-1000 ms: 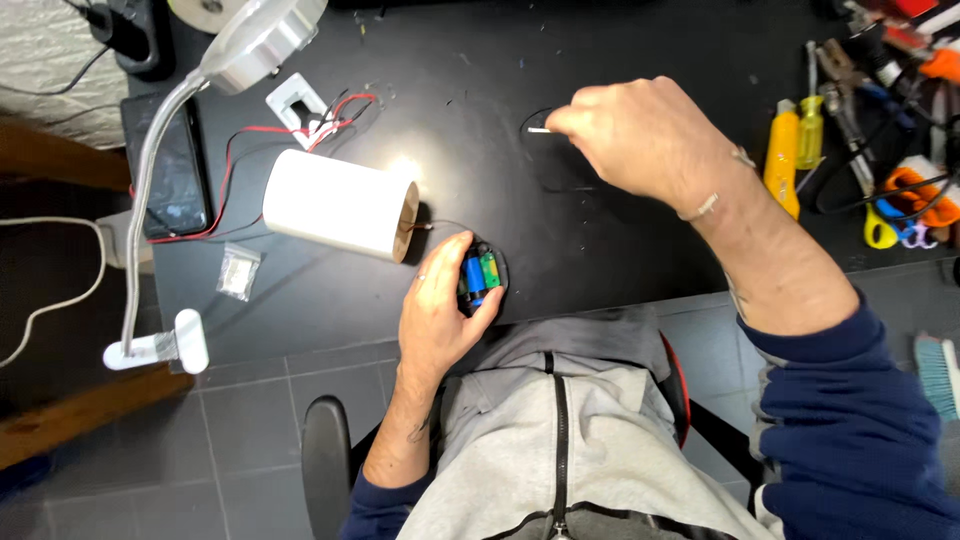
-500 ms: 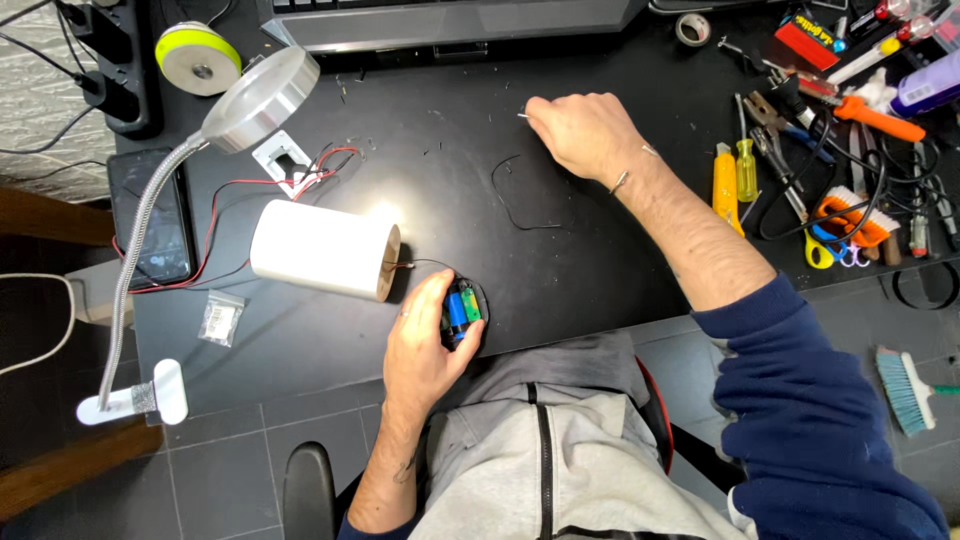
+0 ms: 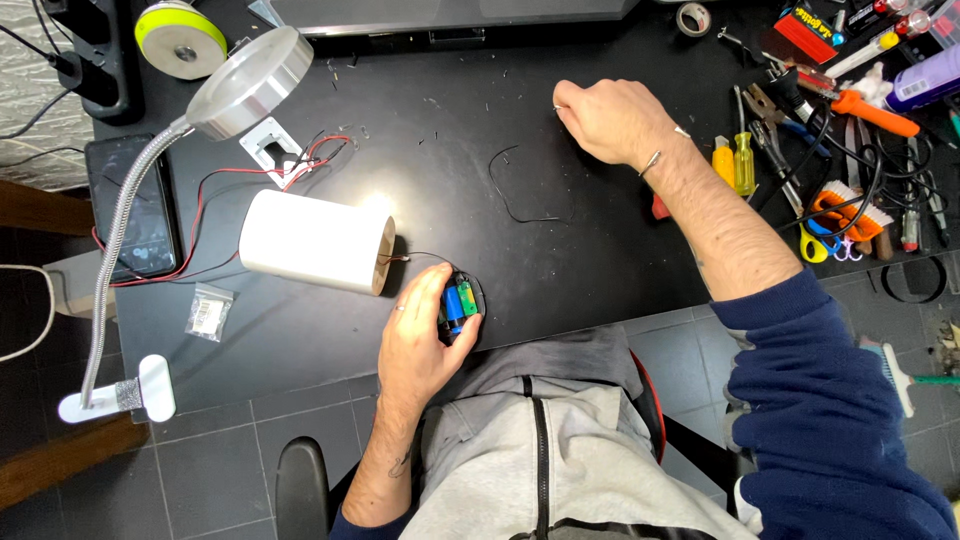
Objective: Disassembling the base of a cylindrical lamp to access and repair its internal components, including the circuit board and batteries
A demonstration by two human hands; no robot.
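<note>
Nearest the body, at the desk edge, L hand is closed round a small round black module w/ a blue cell and green bit showing inside; fingers curled over it, thumb side up, same grip and same spot as 1 s ago, so that piece hasn't budged. A thin wire runs from it to the open end of the white cylinder lying on its side just beside the hand, red/black leads trailing off behind it to a small white bracket. Left of that: small clear bag, phone, gooseneck lamp w/ clip base at the near edge. Mid-desk, a loose black wire lies curled, apart from both hands. Farther out, R hand is pinched shut on something thin & metallic, prob. a wire end or pin, too small to tell; it sat about the same way 0.5 s ago, so it reads as steady fine work at the far spot while L just anchors the module. Far right: tool clutter, yellow screwdrivers, pliers, orange-handled cutter. Far left corner: yellow-green tape roll.
</note>
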